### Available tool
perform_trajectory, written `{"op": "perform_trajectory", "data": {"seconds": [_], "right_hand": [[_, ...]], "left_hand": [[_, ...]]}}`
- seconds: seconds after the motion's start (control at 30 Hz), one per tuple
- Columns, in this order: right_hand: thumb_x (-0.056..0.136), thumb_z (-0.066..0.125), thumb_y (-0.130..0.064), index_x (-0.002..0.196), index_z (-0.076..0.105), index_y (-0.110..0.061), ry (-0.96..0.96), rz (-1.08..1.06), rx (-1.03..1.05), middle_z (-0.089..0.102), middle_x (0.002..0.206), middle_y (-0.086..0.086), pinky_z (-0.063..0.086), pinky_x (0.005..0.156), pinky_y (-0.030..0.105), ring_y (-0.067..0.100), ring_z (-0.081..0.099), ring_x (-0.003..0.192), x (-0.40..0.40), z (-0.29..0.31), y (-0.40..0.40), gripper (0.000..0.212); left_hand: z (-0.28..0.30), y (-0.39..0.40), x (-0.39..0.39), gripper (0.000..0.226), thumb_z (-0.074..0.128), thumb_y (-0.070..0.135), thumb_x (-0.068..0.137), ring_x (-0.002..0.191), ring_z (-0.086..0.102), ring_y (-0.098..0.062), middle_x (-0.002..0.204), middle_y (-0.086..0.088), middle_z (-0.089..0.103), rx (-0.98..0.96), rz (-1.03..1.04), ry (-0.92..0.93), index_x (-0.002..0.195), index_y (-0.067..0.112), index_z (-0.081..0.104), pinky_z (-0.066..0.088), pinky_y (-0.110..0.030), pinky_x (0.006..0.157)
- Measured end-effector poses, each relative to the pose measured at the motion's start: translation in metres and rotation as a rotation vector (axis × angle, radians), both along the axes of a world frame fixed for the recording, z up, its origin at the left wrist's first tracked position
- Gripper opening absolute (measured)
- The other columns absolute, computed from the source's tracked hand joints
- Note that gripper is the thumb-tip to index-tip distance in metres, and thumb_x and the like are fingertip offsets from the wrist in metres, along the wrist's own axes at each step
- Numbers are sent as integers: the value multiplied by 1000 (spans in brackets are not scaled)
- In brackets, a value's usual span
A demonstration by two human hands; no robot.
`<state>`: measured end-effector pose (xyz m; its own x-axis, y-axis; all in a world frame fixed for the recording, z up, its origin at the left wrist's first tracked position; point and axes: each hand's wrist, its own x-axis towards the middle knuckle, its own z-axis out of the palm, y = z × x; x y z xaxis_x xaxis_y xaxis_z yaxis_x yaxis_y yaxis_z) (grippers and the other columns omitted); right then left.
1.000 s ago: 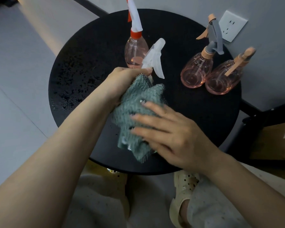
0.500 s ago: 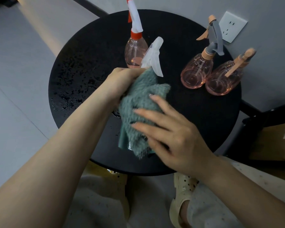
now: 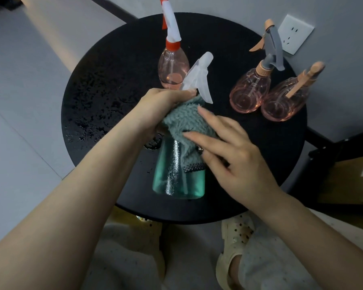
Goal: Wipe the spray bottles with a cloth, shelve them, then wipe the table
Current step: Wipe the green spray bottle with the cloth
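My left hand [image 3: 161, 105] grips the neck of a teal spray bottle [image 3: 177, 176] with a white trigger head [image 3: 199, 77], held over the round black table [image 3: 260, 164]. A grey-green cloth [image 3: 189, 122] is draped over the bottle's shoulder. My right hand [image 3: 233, 158] presses the cloth against the bottle with straight fingers. The bottle's lower body shows bare below the cloth. Three pink spray bottles stand on the table: one with a red and white head [image 3: 172, 68] at the back, two with orange and grey heads [image 3: 249, 91] [image 3: 285, 101] at the right.
Water droplets [image 3: 92, 122] speckle the left part of the table. A wall socket [image 3: 296, 34] sits on the grey wall behind. A dark frame with a brown box [image 3: 348, 174] stands at the right. My legs and cream sandals [image 3: 237, 237] are below the table's near edge.
The cloth has slid up the bottle toward its neck under my right hand, which uncovers the teal lower body. My left hand keeps its grip at the neck.
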<state>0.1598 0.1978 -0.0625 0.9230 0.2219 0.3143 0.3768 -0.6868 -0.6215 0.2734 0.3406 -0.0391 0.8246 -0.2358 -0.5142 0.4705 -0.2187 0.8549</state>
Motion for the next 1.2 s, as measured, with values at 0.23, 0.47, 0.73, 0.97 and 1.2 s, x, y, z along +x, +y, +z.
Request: {"op": "perform_trajectory", "data": {"seconds": [0.23,0.47,0.73,0.97,1.2], "right_hand": [[91,52,-11,120,65,-14,-110,84,-124,51,138,5,34,109,37,33,40,127,-9,0,11,32],[95,50,-22,110,69,-19,-268,373,-403,62,125,-4,31,104,45,29,44,125,-21,-2,20,25],[94,51,-24,121,63,-20,-189,42,-394,54,135,7,45,86,40,28,48,113,-8,5,8,29],[97,42,-29,137,48,-21,82,15,-111,31,151,6,34,110,34,20,25,142,-5,-1,7,41],[95,53,-14,121,63,-12,-198,259,-344,56,133,10,40,105,45,35,43,131,-15,-5,14,28]], "left_hand": [[3,1,-1,18,68,24,82,51,63,-11,57,1,66,-32,66,1,78,7,68,47,-21,53],[2,4,0,19,71,28,78,62,68,-17,65,-4,71,19,65,-43,76,9,73,51,-29,67],[-2,1,0,22,72,33,77,61,63,-19,70,-5,67,59,28,-58,78,10,71,48,-28,62],[-3,-1,-2,21,69,29,81,69,68,-20,77,-7,72,35,-4,-45,85,8,72,53,-30,67],[0,6,2,20,69,33,79,43,56,-10,56,2,63,94,38,-63,73,14,69,39,-15,44]]}}
